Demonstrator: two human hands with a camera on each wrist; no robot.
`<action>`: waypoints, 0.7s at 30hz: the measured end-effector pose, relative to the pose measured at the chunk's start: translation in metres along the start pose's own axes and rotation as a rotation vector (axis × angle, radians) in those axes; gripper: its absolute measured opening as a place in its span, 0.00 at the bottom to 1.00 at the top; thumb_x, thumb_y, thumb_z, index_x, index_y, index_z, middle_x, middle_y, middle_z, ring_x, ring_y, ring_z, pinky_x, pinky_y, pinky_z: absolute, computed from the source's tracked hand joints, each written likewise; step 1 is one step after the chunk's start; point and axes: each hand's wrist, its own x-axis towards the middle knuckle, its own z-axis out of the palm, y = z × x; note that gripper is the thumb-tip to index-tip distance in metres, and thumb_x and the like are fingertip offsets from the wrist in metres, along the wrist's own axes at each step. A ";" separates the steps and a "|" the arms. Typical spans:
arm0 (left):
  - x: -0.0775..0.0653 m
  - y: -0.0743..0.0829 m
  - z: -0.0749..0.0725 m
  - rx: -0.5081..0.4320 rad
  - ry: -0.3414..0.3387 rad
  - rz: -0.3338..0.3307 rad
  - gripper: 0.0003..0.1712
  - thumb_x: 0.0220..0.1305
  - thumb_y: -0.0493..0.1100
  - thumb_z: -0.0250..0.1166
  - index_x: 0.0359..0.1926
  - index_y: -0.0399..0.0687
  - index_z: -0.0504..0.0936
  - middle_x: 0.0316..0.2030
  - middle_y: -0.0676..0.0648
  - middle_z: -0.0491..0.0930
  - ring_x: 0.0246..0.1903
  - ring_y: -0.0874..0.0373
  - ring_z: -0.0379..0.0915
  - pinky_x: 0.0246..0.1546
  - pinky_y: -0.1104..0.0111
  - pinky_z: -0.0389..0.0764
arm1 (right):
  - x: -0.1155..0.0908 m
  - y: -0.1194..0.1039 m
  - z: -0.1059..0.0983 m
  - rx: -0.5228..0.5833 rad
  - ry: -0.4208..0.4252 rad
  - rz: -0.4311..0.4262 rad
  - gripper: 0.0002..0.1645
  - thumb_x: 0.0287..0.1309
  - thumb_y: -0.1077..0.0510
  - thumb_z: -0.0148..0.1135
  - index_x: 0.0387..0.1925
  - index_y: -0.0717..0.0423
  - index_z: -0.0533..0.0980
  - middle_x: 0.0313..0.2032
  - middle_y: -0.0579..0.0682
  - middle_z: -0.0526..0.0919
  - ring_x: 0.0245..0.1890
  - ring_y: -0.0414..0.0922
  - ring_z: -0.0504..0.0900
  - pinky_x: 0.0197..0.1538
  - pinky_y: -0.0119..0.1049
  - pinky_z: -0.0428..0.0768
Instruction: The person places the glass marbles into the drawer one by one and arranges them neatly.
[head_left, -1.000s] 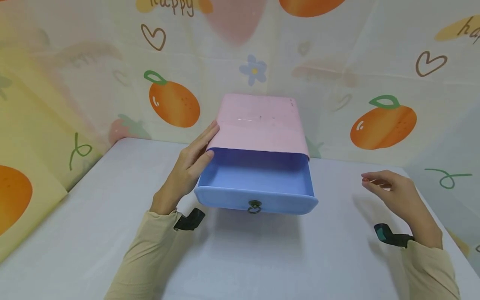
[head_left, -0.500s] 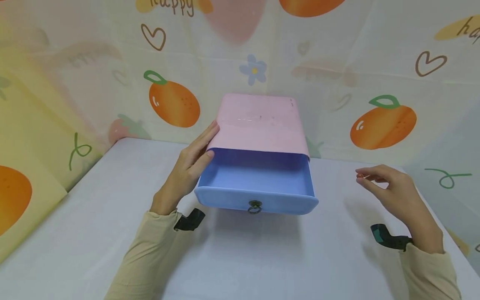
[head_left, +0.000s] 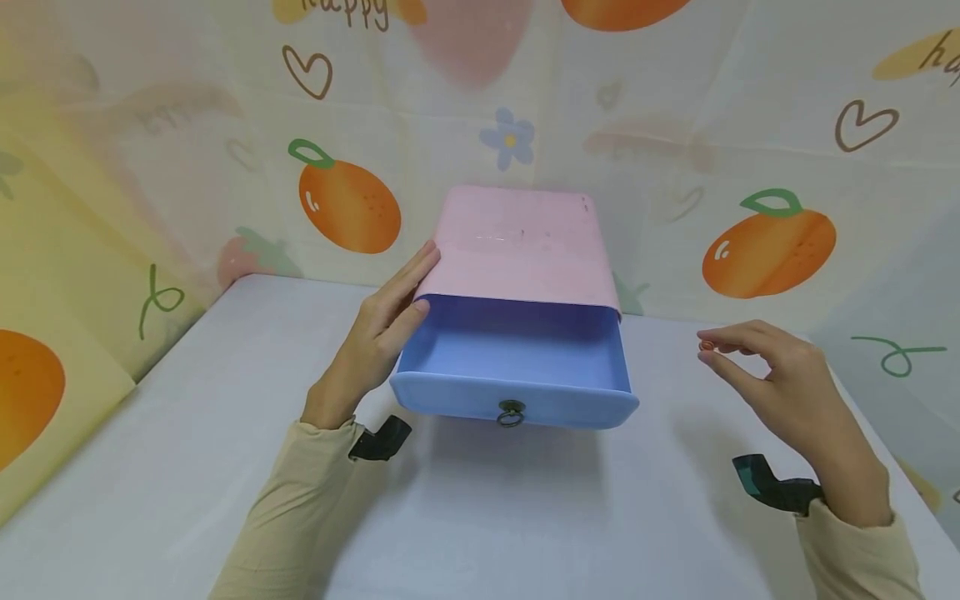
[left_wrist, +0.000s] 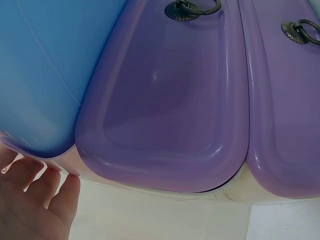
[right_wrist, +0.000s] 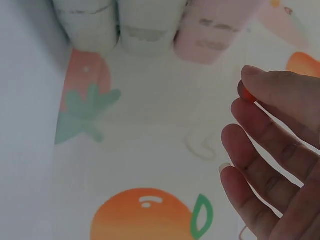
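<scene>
A pink drawer cabinet stands against the back wall, its blue top drawer pulled out with nothing inside. My left hand rests along the cabinet's upper left side, fingers fairly straight. In the left wrist view that hand touches the pink casing beside the blue drawer. To the right of the cabinet, above the table, my right hand pinches a small round reddish-orange bead between thumb and index finger. The bead is partly covered by the thumb in the right wrist view.
Two purple drawer fronts with ring handles stay closed under the blue one. A ring handle hangs on the blue drawer front. White cloth covers the table, and a fruit-print curtain hangs behind.
My right hand has moved left and slightly up toward the cabinet, carrying the bead. The left hand and the drawer have stayed in place.
</scene>
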 end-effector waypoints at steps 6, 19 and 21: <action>0.000 0.000 0.000 0.000 0.001 0.002 0.31 0.72 0.33 0.48 0.75 0.44 0.61 0.77 0.48 0.55 0.77 0.59 0.50 0.74 0.77 0.55 | 0.002 -0.011 -0.001 0.005 0.030 -0.057 0.22 0.41 0.72 0.75 0.42 0.58 0.86 0.35 0.50 0.87 0.40 0.15 0.71 0.41 0.10 0.70; 0.001 0.000 0.001 -0.002 -0.002 -0.002 0.31 0.72 0.34 0.48 0.75 0.45 0.61 0.77 0.49 0.55 0.77 0.59 0.50 0.74 0.76 0.55 | 0.013 -0.035 0.003 0.065 0.051 -0.157 0.23 0.42 0.70 0.76 0.45 0.57 0.85 0.37 0.48 0.88 0.44 0.21 0.76 0.51 0.09 0.69; 0.001 0.000 0.000 -0.006 -0.001 -0.001 0.31 0.72 0.34 0.48 0.75 0.45 0.61 0.77 0.49 0.55 0.77 0.60 0.50 0.74 0.76 0.55 | 0.017 -0.040 0.004 0.072 0.053 -0.176 0.23 0.43 0.69 0.76 0.45 0.56 0.85 0.37 0.48 0.88 0.44 0.25 0.78 0.52 0.09 0.69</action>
